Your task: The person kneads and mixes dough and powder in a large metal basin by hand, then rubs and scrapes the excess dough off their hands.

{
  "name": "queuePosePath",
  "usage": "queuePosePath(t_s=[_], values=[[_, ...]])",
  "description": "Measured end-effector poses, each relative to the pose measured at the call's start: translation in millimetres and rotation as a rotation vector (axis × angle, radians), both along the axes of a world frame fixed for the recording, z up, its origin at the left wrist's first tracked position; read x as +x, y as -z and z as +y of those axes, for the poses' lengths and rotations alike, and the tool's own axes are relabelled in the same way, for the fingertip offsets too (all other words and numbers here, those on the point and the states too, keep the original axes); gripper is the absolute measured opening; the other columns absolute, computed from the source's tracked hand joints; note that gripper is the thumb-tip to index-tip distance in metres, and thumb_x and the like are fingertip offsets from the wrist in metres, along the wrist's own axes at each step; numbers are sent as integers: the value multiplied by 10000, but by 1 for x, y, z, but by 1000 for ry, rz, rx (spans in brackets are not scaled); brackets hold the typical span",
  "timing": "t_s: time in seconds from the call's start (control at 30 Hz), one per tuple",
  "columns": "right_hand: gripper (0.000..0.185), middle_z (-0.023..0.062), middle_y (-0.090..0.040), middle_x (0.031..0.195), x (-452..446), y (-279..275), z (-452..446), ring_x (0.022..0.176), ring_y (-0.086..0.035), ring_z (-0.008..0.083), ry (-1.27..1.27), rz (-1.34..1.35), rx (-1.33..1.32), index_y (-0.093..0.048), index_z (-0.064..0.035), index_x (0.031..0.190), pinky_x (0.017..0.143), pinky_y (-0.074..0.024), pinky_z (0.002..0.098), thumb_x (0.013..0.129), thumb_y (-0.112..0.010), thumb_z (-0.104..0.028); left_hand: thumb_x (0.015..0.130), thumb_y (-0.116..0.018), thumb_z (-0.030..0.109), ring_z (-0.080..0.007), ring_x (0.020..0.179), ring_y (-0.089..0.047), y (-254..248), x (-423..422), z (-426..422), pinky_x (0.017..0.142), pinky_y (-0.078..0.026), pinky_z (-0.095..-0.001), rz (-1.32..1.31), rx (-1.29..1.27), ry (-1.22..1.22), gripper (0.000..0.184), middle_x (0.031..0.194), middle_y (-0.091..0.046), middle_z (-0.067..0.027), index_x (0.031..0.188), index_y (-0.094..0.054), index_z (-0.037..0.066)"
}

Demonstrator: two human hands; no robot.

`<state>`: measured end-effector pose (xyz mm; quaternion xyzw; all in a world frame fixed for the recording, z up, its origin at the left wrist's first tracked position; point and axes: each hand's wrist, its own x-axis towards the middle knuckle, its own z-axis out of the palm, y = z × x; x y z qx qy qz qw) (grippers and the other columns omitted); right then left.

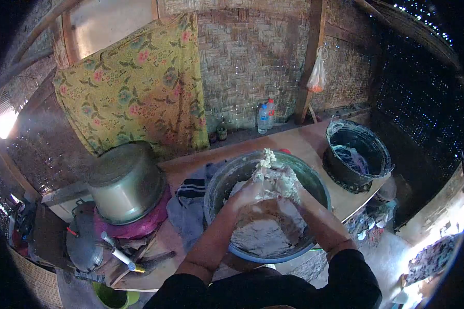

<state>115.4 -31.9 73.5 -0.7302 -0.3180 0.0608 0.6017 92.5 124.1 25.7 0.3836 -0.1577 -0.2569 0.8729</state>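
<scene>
A wide basin (211,219) stands in front of me on the wooden table, with pale flour (260,234) in its near half. Both hands are inside it, towards the far side, coated in flour and sticky bits. My left hand (252,189) is closed on crumbly dough (267,158), and part of the lump sticks up above the fingers. Close beside it, my right hand (282,184) is closed on the same crumbly mass, with clumps stuck over its fingers. Exactly how the fingers lie is partly hidden by the dough.
To the left, a large metal pot (126,188) rests on a pink cloth (134,224), beside a grey towel (191,203). A black bucket (353,177) stands at the right. Plastic bottles (263,119) are by the woven wall. A knife-like tool (121,256) lies front left.
</scene>
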Motion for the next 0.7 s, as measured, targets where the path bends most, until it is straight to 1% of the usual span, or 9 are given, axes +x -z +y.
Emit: queuePosePath(t_s=[0.1, 0.27, 0.33, 0.37, 0.43, 0.47, 0.53, 0.67, 0.7], values=[[304, 86, -588, 1042, 1, 1, -9, 937, -562, 238, 154, -210, -310, -558, -84, 1098, 823, -465, 367, 821, -605, -200, 796, -637, 54, -226, 1063, -500, -56, -34, 3, 883, -468, -351, -702, 1047, -245, 567, 1214, -471, -104, 1283, -348, 11], [434, 149, -580, 1065, 4, -4, -10, 965, -552, 333, 191, -813, -382, -576, -112, 1106, 845, -453, 378, 682, -659, -153, 808, -624, 56, -226, 1049, -506, -35, -23, 2, 856, -470, -330, -655, 812, -206, 571, 1224, -461, -108, 1300, -333, 35], [295, 63, -598, 1016, 6, -4, -3, 892, -570, 195, 104, 402, 292, -565, -80, 1102, 762, -469, 303, 817, -603, -146, 813, -619, 56, -226, 1043, -509, -32, -19, 2, 845, -471, -322, -627, 730, -212, 573, 1228, -456, -110, 1306, -328, 45], [295, 63, -598, 1016, 10, 2, -6, 892, -570, 195, 105, 401, 293, -565, -80, 1102, 762, -469, 303, 817, -603, -146, 815, -617, 56, -226, 1041, -510, -31, -16, 2, 840, -472, -317, -617, 695, -232, 574, 1230, -454, -111, 1310, -325, 50], [254, 73, -620, 958, 14, 5, -13, 851, -579, 179, 264, -807, -253, -593, -37, 1018, 753, -469, 299, 781, -627, -122, 820, -611, 57, -226, 1035, -513, -26, -10, 1, 829, -473, -309, -599, 602, -298, 576, 1235, -450, -113, 1316, -319, 60], [254, 73, -620, 958, 17, 6, -14, 851, -579, 179, 267, -818, -252, -593, -37, 1018, 753, -469, 299, 781, -627, -122, 822, -609, 57, -226, 1032, -515, -24, -10, 0, 824, -473, -305, -595, 533, -347, 578, 1237, -448, -114, 1320, -316, 65], [195, 50, -625, 955, 3, -16, -4, 844, -559, 115, 193, 133, 238, -601, 2, 981, 746, -463, 279, 817, -604, -102, 826, -604, 58, -227, 1026, -517, -19, -7, 0, 813, -474, -296, -595, 422, -414, 580, 1241, -444, -116, 1327, -311, 75], [198, 59, -641, 964, 36, -2, -18, 843, -577, 125, 356, -232, 93, -619, 11, 1000, 777, -458, 277, 817, -582, -55, 795, -634, 24, -240, 1136, -448, -13, 8, 12, 858, -463, -309, -414, 503, -630, 568, 1286, -364, -139, 1278, -337, 68], [360, 104, -579, 1122, 38, -4, -22, 950, -562, 192, 268, -165, 140, -540, -5, 1141, 831, -443, 337, 813, -612, -138, 771, -690, 112, -254, 1097, -486, -18, 7, 6, 892, -451, -323, -543, 359, -766, 574, 1198, -421, -158, 1210, -346, -25]])
